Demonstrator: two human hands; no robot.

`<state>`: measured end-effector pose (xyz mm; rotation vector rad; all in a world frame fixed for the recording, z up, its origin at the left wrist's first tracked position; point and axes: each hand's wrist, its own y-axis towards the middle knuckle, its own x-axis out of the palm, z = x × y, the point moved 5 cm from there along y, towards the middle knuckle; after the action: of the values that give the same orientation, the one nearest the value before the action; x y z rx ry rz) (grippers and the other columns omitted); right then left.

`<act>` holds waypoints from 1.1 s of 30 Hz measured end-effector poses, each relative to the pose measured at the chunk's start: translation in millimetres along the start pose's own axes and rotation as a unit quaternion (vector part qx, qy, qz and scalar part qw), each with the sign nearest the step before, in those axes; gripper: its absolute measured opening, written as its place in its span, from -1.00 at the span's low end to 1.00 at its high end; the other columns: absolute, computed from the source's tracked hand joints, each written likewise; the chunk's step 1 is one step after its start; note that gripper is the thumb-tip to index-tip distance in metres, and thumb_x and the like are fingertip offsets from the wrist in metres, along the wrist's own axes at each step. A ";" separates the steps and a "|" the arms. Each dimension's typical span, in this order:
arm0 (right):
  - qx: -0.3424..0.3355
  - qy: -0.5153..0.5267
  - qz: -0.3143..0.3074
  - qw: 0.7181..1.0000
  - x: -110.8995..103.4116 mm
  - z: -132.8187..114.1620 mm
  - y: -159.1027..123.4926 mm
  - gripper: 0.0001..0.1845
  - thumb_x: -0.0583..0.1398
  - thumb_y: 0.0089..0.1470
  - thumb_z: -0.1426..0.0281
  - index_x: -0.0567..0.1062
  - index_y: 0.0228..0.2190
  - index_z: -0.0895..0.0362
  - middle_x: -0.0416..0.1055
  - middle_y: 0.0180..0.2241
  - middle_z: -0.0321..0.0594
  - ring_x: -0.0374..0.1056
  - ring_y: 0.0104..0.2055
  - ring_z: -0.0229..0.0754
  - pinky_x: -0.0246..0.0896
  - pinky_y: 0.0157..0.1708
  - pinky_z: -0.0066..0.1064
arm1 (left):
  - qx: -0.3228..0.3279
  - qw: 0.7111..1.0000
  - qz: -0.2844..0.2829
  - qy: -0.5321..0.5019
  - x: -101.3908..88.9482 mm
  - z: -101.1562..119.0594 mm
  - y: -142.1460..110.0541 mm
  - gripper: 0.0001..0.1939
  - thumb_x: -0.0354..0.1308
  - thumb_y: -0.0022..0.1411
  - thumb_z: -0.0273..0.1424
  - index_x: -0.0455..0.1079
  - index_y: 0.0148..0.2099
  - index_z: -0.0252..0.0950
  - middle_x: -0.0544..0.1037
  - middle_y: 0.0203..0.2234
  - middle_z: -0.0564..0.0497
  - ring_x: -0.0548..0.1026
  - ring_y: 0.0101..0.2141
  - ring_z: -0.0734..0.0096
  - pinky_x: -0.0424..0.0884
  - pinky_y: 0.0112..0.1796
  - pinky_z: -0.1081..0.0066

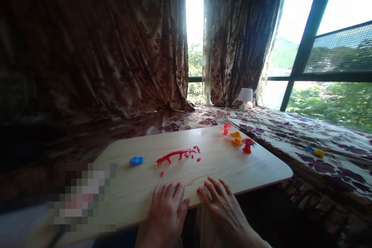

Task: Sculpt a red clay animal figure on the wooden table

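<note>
My left hand (168, 207) lies palm down at the near edge of the wooden table, fingers stretched out. Beside it, my right hand (219, 203) rests on the same edge with its fingers spread. A tiny red clay bit (198, 190) shows at the tip of a right-hand finger; whether it is pressed under it I cannot tell. Beyond my hands lies a long red clay figure (173, 155) with short leg-like stubs. Several small red clay pieces (198, 159) are scattered by its right end, and another red piece (162, 174) lies nearer my left hand. A blue clay lump (136, 161) sits left of the figure.
At the table's (122, 186) right side stand a pink figure (225, 128), a yellow figure (236, 137) and a red figure with blue spikes (248, 145). A blurred patch (81, 197) covers the left corner. A blue-and-yellow item (315, 151) and a white lamp (245, 97) are on the flowered cover.
</note>
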<state>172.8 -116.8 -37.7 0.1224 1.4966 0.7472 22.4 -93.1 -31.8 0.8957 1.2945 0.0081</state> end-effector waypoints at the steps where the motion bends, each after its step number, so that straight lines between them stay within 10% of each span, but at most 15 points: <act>1: -0.003 -0.002 0.006 1.000 -0.3 -0.5 -1.4 -0.64 0.16 0.10 0.41 0.40 -0.03 0.09 0.40 0.00 -0.14 0.17 0.12 0.02 -0.06 0.11 -0.10 | 0.000 1.000 -0.001 0.000 -0.3 0.4 0.0 -0.67 -0.05 0.26 -0.29 0.34 0.03 -0.17 0.51 -0.08 -0.06 0.43 -0.08 0.21 0.26 -0.02 0.02; 12: 0.007 0.017 -0.022 1.000 0.9 -0.6 0.9 -0.66 0.12 0.14 0.41 0.41 -0.03 0.13 0.39 0.03 -0.10 0.14 0.16 0.03 -0.04 0.11 -0.09 | 0.004 1.000 0.002 -0.005 -0.8 0.5 -0.5 -0.66 -0.03 0.25 -0.29 0.34 0.04 -0.19 0.51 -0.09 -0.05 0.43 -0.09 0.19 0.25 -0.01 0.01; 20: 0.071 0.141 -0.152 0.976 -7.6 10.2 19.8 -0.49 0.06 0.01 0.55 0.37 0.03 0.12 0.28 0.10 -0.09 0.03 0.21 0.00 -0.07 0.14 -0.18 | -0.003 1.000 -0.005 -0.002 0.9 -1.0 0.0 -0.67 -0.04 0.26 -0.28 0.34 0.03 -0.18 0.51 -0.08 -0.04 0.43 -0.08 0.20 0.25 -0.01 0.00; 33: 0.105 0.165 -0.128 0.972 -20.2 26.2 14.1 -0.50 0.02 -0.04 0.63 0.47 -0.08 0.06 0.34 -0.02 -0.08 0.10 0.13 -0.04 -0.05 0.07 -0.27 | -0.082 0.984 -0.007 -0.160 0.0 11.7 25.9 -0.80 0.06 0.18 -0.38 0.46 -0.16 -0.16 0.53 -0.25 0.00 0.44 -0.18 0.24 0.18 0.01 0.00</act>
<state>193.8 -106.7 -10.3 -0.0391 1.8668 0.4116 44.1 -82.3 -17.0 0.7136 0.9851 -0.0385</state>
